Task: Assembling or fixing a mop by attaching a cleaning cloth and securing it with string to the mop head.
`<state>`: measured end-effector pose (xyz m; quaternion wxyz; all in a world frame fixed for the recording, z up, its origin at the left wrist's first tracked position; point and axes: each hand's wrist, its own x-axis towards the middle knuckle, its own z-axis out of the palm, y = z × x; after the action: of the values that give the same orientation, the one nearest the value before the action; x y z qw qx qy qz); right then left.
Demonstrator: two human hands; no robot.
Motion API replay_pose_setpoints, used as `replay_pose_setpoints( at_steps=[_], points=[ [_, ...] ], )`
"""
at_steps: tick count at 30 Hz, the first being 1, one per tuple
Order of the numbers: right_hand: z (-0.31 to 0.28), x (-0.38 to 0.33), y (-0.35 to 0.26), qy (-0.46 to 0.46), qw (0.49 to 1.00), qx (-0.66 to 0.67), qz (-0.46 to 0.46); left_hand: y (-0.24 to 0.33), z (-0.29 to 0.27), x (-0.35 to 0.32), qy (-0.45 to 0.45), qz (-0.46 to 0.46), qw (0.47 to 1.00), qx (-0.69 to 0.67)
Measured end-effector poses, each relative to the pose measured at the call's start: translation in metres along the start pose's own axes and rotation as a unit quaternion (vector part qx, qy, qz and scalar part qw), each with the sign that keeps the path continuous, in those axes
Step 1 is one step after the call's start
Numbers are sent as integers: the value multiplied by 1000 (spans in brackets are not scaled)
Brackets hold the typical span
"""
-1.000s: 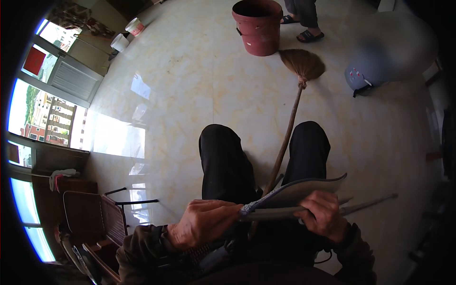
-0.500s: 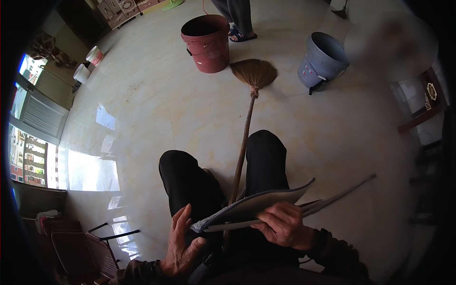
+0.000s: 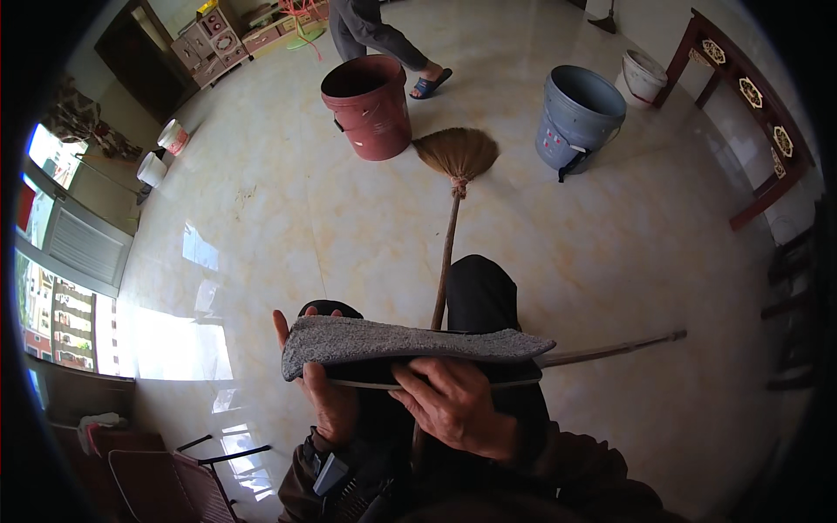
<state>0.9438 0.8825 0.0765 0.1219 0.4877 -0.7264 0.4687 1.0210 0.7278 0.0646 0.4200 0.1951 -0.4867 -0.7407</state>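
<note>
A long grey pad with a nubbly, towel-like face point(image 3: 410, 340) is held level above my lap. My left hand point(image 3: 330, 405) is closed on its left end, thumb on the near side and fingertips behind. My right hand point(image 3: 459, 408) is closed at the near lower edge, its fingers bent over a thin dark strip under the pad; its thumb is hidden. From behind the pad's right end a thin pole point(image 3: 615, 349) sticks out to the right; where it joins is hidden. A straw broom point(image 3: 457, 155) lies with its wooden handle between my knees.
Ahead stand a red bucket point(image 3: 370, 122) and a grey-blue bucket point(image 3: 577, 122). Beyond the red one, a person's leg and blue sandal point(image 3: 432, 84) show. At right are a white bucket point(image 3: 643, 78) and dark wooden furniture point(image 3: 754, 96); a brown chair point(image 3: 166, 479) stands lower left.
The pad has swung up so its nubbly face shows. My left hand, open beside it before, now grips its left end. My right hand moved left. The other person's legs shifted left.
</note>
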Motion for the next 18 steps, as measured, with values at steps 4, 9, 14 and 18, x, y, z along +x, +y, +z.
replay_pose_setpoints(
  at_steps=[4,9,14,18],
  points=[
    [-30,-31,17,-16,988,151,-32,-22,-17,13,-49,45,998,-11],
    [-95,-75,50,122,926,117,338,-25,-24,15,-73,55,995,-45],
    [-84,-57,81,-27,792,280,542,-19,-31,11,-83,11,993,-87],
    [-71,-60,83,-44,802,279,526,-25,-22,10,-49,-3,989,-137]
  ],
)
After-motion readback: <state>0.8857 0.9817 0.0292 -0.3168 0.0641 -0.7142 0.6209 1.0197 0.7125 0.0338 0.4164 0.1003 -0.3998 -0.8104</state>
